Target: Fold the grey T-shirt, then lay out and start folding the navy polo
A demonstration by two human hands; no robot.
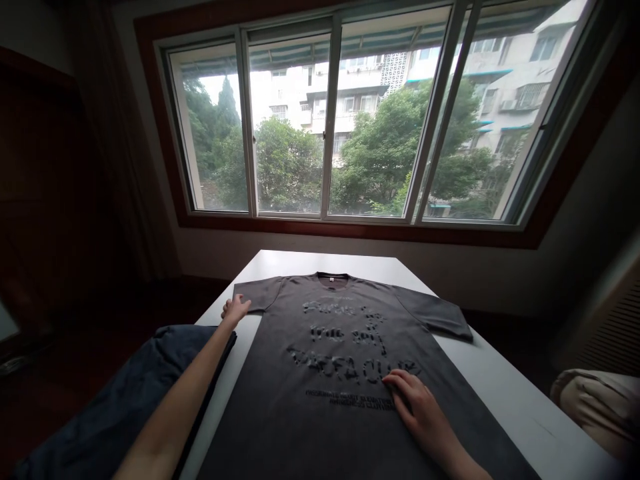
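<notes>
A dark grey T-shirt (325, 400) with raised lettering lies spread flat, front up, on a white table (505, 393), its collar toward the window. My left hand (234, 309) reaches out to the edge of the shirt's left sleeve, fingers on or just at the cloth; whether it pinches the cloth I cannot tell. Lying flat on the shirt's lower right front, just below the lettering, is my right hand (417, 407), fingers spread.
A dark blue folded cloth (125, 400) lies under my left forearm at the table's left side. A beige cushion or bag (595, 400) sits at the right. Beyond the table's far edge is a wide window (350, 120).
</notes>
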